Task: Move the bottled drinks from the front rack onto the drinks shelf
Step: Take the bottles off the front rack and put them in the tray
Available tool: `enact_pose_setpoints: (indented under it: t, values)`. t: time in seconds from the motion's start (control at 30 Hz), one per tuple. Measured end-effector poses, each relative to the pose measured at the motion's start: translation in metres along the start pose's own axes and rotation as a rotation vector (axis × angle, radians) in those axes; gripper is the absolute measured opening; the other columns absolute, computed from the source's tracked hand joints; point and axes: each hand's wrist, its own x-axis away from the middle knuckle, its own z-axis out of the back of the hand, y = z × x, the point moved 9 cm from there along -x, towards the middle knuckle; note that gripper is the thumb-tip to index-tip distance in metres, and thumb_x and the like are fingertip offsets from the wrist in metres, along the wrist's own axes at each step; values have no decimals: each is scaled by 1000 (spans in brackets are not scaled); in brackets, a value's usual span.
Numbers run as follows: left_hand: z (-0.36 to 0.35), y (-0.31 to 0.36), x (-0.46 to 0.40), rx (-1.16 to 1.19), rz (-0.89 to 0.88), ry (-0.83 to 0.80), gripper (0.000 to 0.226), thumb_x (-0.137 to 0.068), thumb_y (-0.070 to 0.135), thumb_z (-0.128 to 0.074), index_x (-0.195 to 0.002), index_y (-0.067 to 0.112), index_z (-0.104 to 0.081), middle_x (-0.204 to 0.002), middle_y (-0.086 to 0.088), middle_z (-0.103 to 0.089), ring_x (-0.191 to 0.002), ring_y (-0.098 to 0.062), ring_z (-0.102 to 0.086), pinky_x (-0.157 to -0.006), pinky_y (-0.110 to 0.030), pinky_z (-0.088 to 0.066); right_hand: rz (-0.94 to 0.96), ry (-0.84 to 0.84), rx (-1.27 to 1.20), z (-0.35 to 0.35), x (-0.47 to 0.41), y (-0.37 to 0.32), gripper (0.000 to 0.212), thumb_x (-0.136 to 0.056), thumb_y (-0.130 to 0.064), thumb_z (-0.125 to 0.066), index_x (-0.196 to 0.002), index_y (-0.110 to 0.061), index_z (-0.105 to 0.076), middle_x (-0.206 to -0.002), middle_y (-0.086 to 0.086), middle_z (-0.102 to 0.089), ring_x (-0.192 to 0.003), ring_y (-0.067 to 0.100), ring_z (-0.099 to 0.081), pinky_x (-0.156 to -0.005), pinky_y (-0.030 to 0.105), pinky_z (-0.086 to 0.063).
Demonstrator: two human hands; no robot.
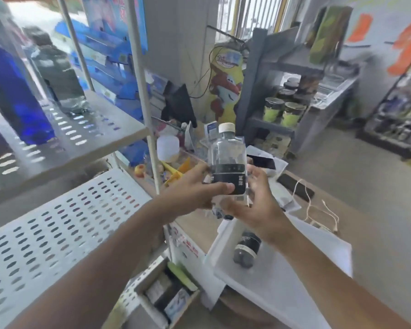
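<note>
Between the shelf (pixel 64 210) and the bench (pixel 199 224), both hands hold one clear bottle (pixel 227 162) upright: left hand (pixel 192 193) wrapped round its label, right hand (pixel 254 200) cupping the base. Another bottle (pixel 247 249) lies below, so probably more left to move.

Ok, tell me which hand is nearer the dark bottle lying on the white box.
Right. The right hand is above the lying dark bottle, cradling the clear bottle; the left hand grips it farther left.
</note>
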Motion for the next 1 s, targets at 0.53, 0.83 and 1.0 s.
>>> enact_pose_setpoints:
  t: [0.53,0.83,1.0]
  values:
    - [-139,-71,-70,-671,74,-130,39,-98,48,-50,-127,23,-52,-115,4,-68,-87,-10,-61,-64,-19,-41,-446,419,-102,120,65,183,78,-66,-28,-84,-126,-24,-35,-111,-2,-65,-96,15,-68,-80,38,-59]
    - [-149,-130,-80,-975,115,-118,30,-97,38,-45,-120,22,-57,-113,1,-64,-102,-23,-60,-87,-38,-52,-763,403,19,116,107,288,68,-80,-23,-77,-127,-21,-27,-105,0,-61,-83,9,-63,-57,21,-47]
    - [-152,-141,-82,-1024,112,-94,28,-99,43,-42,-117,27,-56,-111,7,-64,-99,-19,-62,-83,-40,-55,-804,369,83,106,99,311,64,-81,-27,-75,-124,-20,-27,-102,2,-61,-77,12,-63,-55,23,-47]
